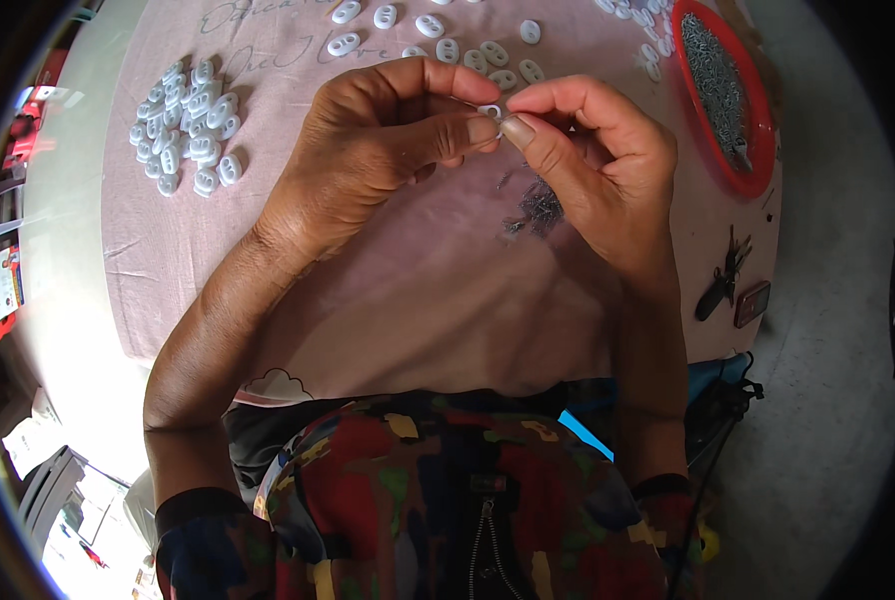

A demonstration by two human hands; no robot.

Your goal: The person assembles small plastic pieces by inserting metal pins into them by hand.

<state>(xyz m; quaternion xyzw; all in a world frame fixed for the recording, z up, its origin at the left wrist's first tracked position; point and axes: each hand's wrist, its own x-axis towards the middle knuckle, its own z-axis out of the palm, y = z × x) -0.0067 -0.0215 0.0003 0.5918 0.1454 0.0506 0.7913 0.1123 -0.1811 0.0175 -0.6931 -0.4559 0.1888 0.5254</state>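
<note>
Above the pink cloth [408, 300], my left hand [388, 150] and right hand [588, 160] pinch one white oval toggle [490, 111] between fingertips. I'd hold it steady while seating the tiny metal piece; loose springs [540, 210] lie at five o'clock.

Bare forearms; multicoloured patchwork top [438, 500] with a front zip [488, 545].

Bare pink cloth [418, 300] below the hands is free. The white pieces pile [188, 125] blocks the left, the red tray [763, 170] the right, scattered white pieces [448, 40] the far side.
</note>
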